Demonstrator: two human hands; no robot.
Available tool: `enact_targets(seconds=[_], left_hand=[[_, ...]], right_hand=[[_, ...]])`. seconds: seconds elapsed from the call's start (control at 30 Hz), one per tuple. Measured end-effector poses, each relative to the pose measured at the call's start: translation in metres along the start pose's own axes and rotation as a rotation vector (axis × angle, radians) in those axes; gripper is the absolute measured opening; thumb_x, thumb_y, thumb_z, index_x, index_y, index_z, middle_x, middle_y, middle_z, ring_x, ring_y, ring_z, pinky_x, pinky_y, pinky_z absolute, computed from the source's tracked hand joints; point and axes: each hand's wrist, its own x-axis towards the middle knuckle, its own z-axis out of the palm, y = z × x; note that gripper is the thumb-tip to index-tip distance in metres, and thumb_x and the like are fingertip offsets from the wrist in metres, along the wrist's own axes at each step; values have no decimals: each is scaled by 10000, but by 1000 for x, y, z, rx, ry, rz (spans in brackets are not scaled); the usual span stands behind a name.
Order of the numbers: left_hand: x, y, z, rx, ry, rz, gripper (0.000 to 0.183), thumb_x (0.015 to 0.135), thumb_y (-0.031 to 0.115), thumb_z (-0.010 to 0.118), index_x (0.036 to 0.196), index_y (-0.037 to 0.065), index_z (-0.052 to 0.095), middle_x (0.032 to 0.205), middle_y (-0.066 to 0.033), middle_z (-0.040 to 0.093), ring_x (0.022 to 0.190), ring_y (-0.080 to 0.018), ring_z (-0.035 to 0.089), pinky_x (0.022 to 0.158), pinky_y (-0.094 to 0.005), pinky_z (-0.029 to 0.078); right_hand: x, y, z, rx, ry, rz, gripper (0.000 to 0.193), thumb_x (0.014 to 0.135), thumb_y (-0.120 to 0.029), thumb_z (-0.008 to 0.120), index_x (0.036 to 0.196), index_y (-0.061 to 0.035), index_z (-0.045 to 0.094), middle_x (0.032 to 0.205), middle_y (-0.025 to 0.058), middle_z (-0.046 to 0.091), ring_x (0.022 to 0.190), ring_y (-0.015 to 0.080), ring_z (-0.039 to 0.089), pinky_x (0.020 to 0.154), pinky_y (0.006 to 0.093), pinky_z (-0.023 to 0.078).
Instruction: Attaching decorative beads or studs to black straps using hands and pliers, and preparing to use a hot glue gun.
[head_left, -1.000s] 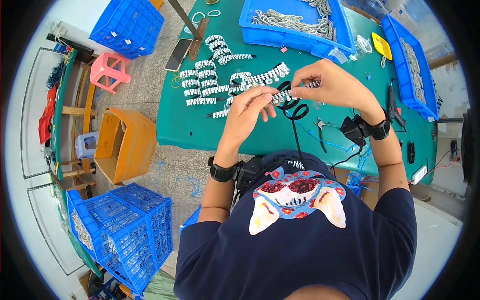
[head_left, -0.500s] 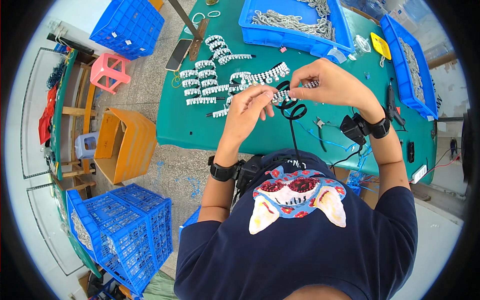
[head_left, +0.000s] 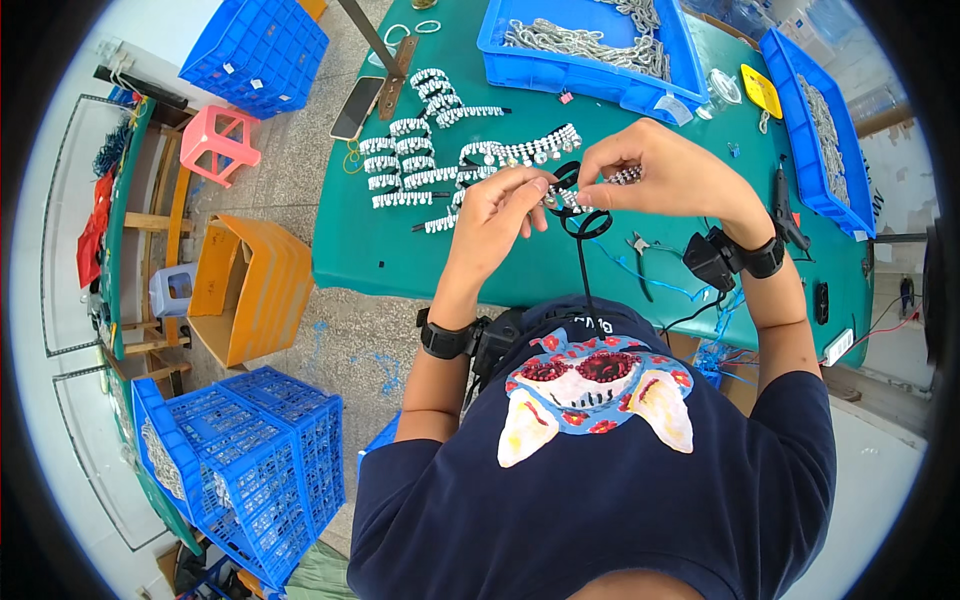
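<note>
Above the near part of the green table, my left hand (head_left: 497,215) and my right hand (head_left: 660,172) pinch a short beaded trim strip (head_left: 570,194) between them. Its tail of dark and silvery beads shows past my right fingers. A thin black cord (head_left: 585,230) loops around the strip and hangs down toward my shirt. Just beyond my left hand lies another beaded strip (head_left: 535,150) with round dangling pieces. Further left, several coiled black-and-white beaded strips (head_left: 405,165) rest in rows on the table.
A blue tray (head_left: 580,77) of silvery chains stands at the back, another blue tray (head_left: 815,130) at the right. Pliers (head_left: 640,262), a glue gun (head_left: 785,200) and a yellow piece (head_left: 762,95) lie at right. A phone (head_left: 357,108) sits beside a metal post (head_left: 392,85) at left.
My fingers keep their hold on the strip, with both hands almost in place. The black cord loops have shifted slightly, and the beads between my hands have turned a little.
</note>
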Motion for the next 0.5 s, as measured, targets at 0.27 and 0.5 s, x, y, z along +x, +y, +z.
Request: enact_targets(seconds=[0.27,0.5], left_hand=[[-1,2,1,1,-10,-13,280,932,175,508,993,-64,640,768,-99,639,602,-126,589,510,-225,427],[-2,1,1,21,-11,1,285,933,179,507,997,-67,639,772,-107,641,600,-127,587,510,-225,427]], right_hand=[[3,7,1,-9,23,-13,203,826,-226,668,807,-23,672,624,41,541,570,129,436,533,292,366],[2,11,-1,-39,10,31,206,822,-228,672,792,-24,671,589,36,503,559,122,425,509,293,349]])
